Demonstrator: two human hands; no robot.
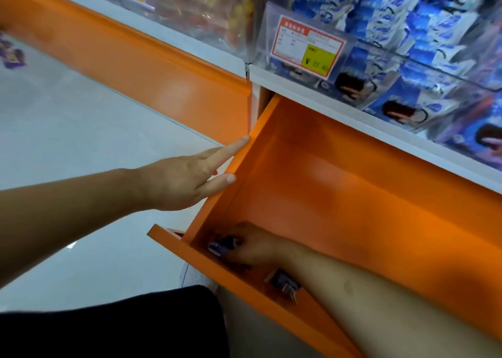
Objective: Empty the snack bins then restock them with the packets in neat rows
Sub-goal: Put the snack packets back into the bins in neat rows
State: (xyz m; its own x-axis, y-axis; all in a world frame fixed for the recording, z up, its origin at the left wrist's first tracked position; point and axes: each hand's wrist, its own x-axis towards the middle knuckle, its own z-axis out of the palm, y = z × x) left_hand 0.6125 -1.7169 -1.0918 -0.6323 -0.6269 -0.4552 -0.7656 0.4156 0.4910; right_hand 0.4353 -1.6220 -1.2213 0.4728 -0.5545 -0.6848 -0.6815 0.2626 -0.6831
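Orange drawer (339, 183) pulled out under the white shelf (380, 123), nearly bare inside, and down in its front corner at about seven o'clock the right hand (255, 249) is on a small purple packet (221, 246). Fingers (239, 242) curled over it, closing round the wrapper; how firm the hold is I cannot tell, the shot is blurred there. The packet sits just ahead of the fingertips, towards nine o'clock from the palm, tight against the drawer's front wall. Its long axis looks to run along that wall, though blur makes this a guess.

A second purple packet (284, 284) lies at about five o'clock from the first, near the same front wall and just beside the right forearm. It is untouched. The right hand is plainly the nearer one for both.

Up at ten o'clock, the left hand (187, 178) is outside the drawer, fingers (231, 148) straight and spread, holding nothing, one fingertip touching the top edge of the left side wall, apparently steadying it.

Clear bins (407, 58) of blue packets stand on the shelf at one o'clock, with a price tag (307, 47) on the front.

My read: the emptying is almost done here, and the lift should go straight up and back, away from that front wall, then a short reach towards five o'clock for the last packet.
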